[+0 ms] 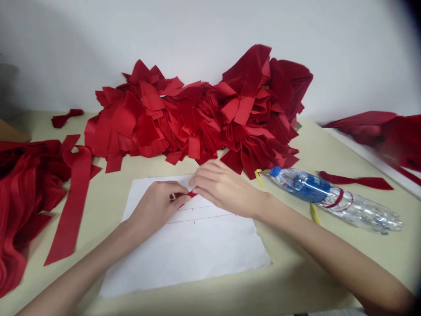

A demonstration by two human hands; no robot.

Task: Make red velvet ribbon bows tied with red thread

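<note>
Both hands meet over the upper part of a white paper sheet (184, 254) marked with a few ruled lines and short ticks. Between my left hand (164, 197) and my right hand (223, 186) a small bit of red ribbon (191, 194) shows, pinched by the fingers of each. Most of that ribbon is hidden behind the hands. A ring sits on a left finger. Just beyond the paper rises a big heap of red ribbon strips (184, 118).
On the left lie more red strips (29, 188) and a looped strip (74, 206). To the right, a plastic bottle (358, 206) with red bands lies by a dark red bow piece (358, 181). Another bow piece (67, 117) rests back left. Red fabric (378, 127) sits far right.
</note>
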